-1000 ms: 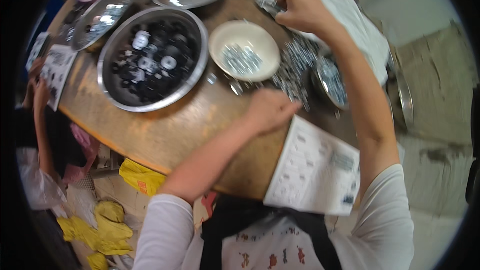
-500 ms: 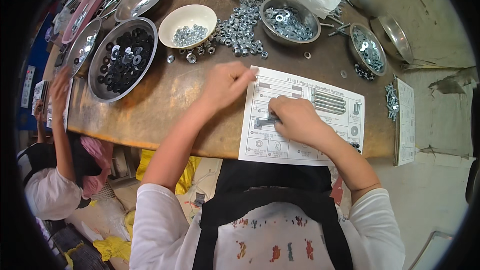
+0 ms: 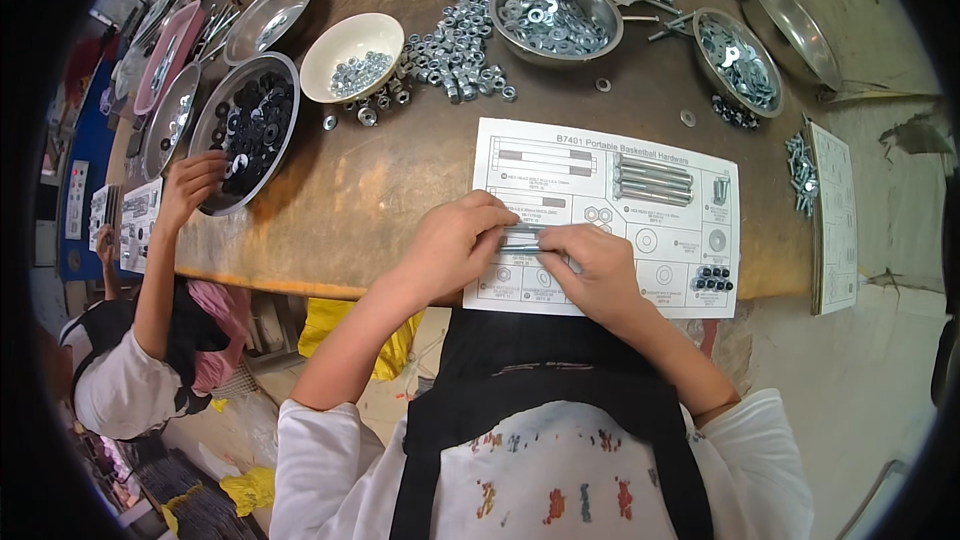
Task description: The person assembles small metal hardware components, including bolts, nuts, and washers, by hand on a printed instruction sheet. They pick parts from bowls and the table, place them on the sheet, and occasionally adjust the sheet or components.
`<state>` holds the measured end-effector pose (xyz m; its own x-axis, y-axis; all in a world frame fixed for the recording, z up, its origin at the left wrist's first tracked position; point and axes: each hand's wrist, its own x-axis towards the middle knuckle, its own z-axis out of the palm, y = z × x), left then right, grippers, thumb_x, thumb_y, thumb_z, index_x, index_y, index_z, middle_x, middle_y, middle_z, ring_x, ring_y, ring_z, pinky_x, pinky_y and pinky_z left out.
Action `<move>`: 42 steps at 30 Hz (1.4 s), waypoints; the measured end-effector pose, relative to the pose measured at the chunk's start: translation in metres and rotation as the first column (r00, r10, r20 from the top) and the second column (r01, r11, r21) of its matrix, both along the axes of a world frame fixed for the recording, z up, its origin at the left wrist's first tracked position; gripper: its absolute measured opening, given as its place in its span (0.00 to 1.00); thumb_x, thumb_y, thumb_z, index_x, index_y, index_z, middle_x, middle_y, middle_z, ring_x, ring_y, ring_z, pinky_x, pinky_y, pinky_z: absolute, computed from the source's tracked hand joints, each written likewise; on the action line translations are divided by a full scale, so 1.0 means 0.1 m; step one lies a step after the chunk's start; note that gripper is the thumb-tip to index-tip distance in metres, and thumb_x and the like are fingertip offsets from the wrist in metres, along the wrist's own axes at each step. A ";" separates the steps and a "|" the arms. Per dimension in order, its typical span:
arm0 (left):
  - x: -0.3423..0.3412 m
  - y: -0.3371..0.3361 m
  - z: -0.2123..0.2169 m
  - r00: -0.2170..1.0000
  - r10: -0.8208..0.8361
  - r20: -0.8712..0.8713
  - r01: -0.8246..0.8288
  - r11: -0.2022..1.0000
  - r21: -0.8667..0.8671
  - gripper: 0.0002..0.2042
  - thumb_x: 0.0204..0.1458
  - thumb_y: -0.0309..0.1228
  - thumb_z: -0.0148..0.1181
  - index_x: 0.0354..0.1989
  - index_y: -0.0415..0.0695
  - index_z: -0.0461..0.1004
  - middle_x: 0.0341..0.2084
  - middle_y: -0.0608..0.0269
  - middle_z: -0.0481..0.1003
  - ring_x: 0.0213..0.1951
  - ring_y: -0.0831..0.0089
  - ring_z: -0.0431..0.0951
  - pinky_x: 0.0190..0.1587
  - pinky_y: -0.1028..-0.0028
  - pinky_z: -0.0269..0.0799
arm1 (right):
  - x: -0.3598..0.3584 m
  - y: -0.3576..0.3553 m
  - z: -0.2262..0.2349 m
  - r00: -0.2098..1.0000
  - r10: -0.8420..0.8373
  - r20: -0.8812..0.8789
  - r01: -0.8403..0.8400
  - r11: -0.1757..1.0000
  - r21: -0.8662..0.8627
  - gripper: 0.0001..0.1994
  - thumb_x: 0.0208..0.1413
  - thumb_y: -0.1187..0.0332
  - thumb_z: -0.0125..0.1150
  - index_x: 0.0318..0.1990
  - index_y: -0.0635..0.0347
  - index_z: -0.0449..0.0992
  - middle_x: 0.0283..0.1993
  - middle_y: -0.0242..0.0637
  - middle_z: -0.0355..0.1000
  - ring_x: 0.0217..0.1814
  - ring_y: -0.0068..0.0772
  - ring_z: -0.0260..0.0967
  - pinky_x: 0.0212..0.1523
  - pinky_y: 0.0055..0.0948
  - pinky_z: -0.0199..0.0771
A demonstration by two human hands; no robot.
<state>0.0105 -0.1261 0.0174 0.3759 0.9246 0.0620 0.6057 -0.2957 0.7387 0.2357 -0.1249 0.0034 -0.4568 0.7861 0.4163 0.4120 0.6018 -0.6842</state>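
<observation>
- Our right hand (image 3: 590,265) is pinching the right ends of some bolts (image 3: 520,239), and our left hand (image 3: 457,245) now grips the left ends; half a second back it was up by the far left corner of the card (image 3: 505,132).
- So they're held at both ends, over the card's left half. Looks like we're evening them up, just our read.
- Black nuts (image 3: 713,278) sit near right on the card, long bolts (image 3: 652,180) farther back, unmoved.
- Over left, a co-worker's hand (image 3: 193,183) has reached the washer bowl (image 3: 287,130); can't tell if it's holding anything.
</observation>
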 end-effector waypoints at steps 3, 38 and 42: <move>0.00 0.00 0.06 0.999 -0.033 -0.023 0.033 0.999 -0.002 0.13 0.51 0.24 0.63 0.46 0.41 0.78 0.39 0.55 0.77 0.38 0.56 0.79 0.41 0.67 0.75 | 0.09 -0.08 0.02 0.985 -0.124 0.118 0.108 0.985 0.133 0.09 0.46 0.73 0.70 0.37 0.58 0.79 0.35 0.35 0.77 0.32 0.40 0.75 0.35 0.31 0.75; -0.38 0.35 -0.02 0.955 0.228 0.188 -0.243 0.968 0.062 0.15 0.54 0.31 0.64 0.50 0.42 0.77 0.41 0.56 0.78 0.29 0.67 0.79 0.31 0.72 0.74 | -0.14 1.87 0.57 0.983 -0.182 0.017 0.183 0.981 -0.066 0.08 0.54 0.66 0.62 0.36 0.59 0.84 0.33 0.42 0.80 0.32 0.41 0.78 0.36 0.32 0.76; -0.55 0.55 -0.48 0.885 0.366 0.288 -0.435 0.871 0.229 0.08 0.55 0.26 0.61 0.41 0.39 0.80 0.33 0.56 0.79 0.30 0.65 0.79 0.34 0.72 0.74 | -0.51 2.68 0.29 0.948 -0.112 0.297 0.093 0.993 0.079 0.09 0.51 0.65 0.64 0.37 0.56 0.85 0.36 0.42 0.80 0.40 0.44 0.78 0.42 0.41 0.76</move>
